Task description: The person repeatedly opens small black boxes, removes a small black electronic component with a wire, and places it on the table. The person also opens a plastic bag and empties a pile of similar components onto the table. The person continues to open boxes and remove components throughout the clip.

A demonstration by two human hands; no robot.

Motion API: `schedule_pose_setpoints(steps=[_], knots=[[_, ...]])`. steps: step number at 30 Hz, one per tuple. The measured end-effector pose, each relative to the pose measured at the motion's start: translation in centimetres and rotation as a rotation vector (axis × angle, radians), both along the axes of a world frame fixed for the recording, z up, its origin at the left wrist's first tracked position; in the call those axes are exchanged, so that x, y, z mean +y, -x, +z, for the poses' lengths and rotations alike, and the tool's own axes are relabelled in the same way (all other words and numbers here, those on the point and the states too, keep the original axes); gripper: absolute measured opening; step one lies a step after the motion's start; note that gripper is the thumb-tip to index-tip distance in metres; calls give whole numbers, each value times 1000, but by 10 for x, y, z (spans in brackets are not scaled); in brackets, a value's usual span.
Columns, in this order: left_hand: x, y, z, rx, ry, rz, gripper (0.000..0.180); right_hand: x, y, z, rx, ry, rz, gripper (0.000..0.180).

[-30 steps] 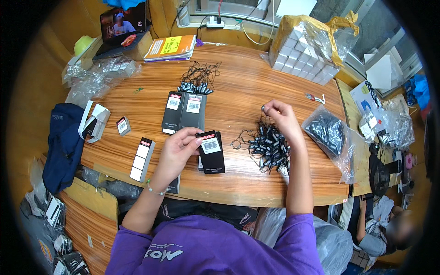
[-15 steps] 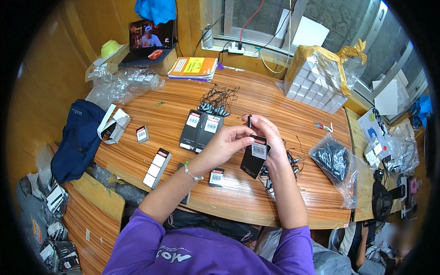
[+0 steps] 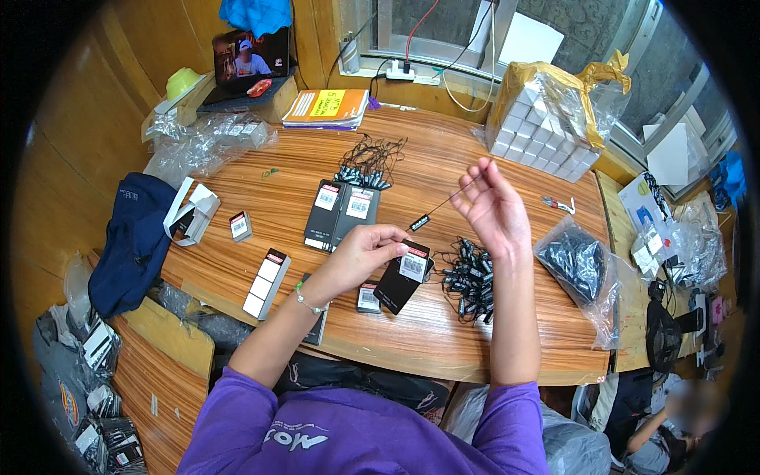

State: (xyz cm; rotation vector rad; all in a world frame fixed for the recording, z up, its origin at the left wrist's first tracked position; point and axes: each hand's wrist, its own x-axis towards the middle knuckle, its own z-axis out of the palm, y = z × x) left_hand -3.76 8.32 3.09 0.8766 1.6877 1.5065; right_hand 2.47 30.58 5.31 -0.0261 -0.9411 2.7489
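Note:
My left hand (image 3: 366, 257) pinches a black hang tag (image 3: 400, 286) with a white barcode label near its top. From the tag's top a thin black cord runs up to the right, with a small black toggle (image 3: 419, 223) on it. My right hand (image 3: 499, 214) pinches the cord's far end between thumb and fingertip and draws it fairly straight; its other fingers are loosely curled. Under my right hand lies a pile of black corded toggles (image 3: 469, 281). Two stacks of black tags (image 3: 323, 218) stand beyond my left hand, beside another bunch of cords (image 3: 370, 162).
A small tag stack (image 3: 369, 299) sits below my left hand. Leftward are a white-labelled stack (image 3: 266, 283), another small stack (image 3: 240, 226) and a white carton (image 3: 198, 210). Rightward lie a plastic bag of black items (image 3: 574, 265), snips (image 3: 559, 204) and bagged white boxes (image 3: 538, 131).
My right hand has moved up and to the right, away from the tag, stretching the cord out. My left hand has shifted slightly left and down with the tag. The whole view has shifted a little.

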Motion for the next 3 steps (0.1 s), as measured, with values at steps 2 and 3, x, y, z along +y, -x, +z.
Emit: schedule_pose_setpoints(steps=[2,3], knots=[[-1,2,-3,26,-21,11,16,10,2,-6,102,70,31,19],[-2,3,-2,28,-10,26,16,14,3,-11,157,102,45,20]])
